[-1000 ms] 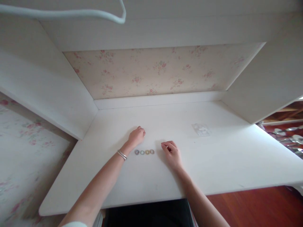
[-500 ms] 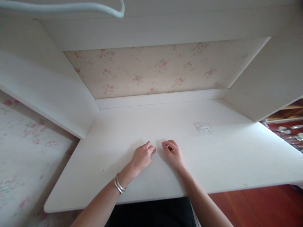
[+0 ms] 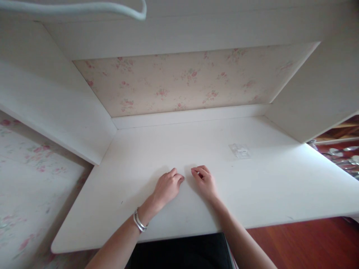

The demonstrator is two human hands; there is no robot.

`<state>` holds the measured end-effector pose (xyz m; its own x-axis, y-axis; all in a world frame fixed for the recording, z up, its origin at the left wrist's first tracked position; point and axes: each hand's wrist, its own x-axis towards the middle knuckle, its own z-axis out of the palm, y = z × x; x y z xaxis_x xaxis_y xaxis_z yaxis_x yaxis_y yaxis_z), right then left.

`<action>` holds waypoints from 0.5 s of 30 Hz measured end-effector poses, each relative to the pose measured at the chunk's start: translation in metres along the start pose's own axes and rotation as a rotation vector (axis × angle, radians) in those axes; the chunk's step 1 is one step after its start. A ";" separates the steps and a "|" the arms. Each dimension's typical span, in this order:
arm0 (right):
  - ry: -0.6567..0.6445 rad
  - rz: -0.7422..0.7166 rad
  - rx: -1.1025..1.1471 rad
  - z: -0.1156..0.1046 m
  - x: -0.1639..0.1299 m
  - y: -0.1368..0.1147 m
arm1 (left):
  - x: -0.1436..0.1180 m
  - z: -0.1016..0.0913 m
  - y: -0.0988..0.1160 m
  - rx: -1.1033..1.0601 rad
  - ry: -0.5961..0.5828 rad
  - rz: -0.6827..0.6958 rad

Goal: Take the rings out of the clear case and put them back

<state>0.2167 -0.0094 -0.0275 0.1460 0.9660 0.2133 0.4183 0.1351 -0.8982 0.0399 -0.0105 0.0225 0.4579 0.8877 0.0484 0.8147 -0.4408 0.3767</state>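
Since the left hand [image 3: 167, 186] now lies palm-down at centre frame, where a second ago a row of four small coloured rings lay bare on the white desk top [image 3: 252, 194], we record the main change: that hand has come down and rightward from a spot higher on the desk, and the rings are no longer visible. We judge that they lie under the left palm or fingers, but the frame does not show them, so we cannot confirm it.

Left of frame: floral wallpaper [image 3: 33, 164] and a white side panel [image 3: 50, 104]. A silver bangle [image 3: 138, 222] sits on the left wrist, lower centre.

Centre: left hand flat on the desk, fingers curled loosely together, tips pointing up and right. Whether they pinch anything we cannot tell. Just beside it, not touching, the right hand [image 3: 206, 181] rests on the desk with fingers curled in and thumb against the forefinger; it has barely shifted over the last second. Whether something is caught between thumb and finger we cannot tell either.

Right of centre: a small clear plastic packet [image 3: 240, 151] lies flat, well apart from both hands, unmoved. Far right edge: shiny metal items [image 3: 344, 158], too blurred to identify.

Reading: covering or gathering of the rings is in hand, by the left.
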 end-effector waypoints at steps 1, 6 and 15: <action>-0.003 0.000 0.001 0.000 0.000 0.000 | -0.001 -0.004 0.000 -0.035 0.032 -0.015; -0.036 -0.011 -0.023 0.002 -0.002 0.001 | -0.003 -0.024 -0.017 -0.229 0.284 -0.111; -0.065 -0.017 -0.096 0.006 -0.002 0.002 | -0.011 -0.016 -0.083 -0.565 0.353 -0.427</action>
<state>0.2116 -0.0098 -0.0319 0.0808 0.9764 0.2002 0.5051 0.1331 -0.8528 -0.0385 0.0182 0.0053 -0.0708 0.9963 0.0493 0.5474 -0.0025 0.8368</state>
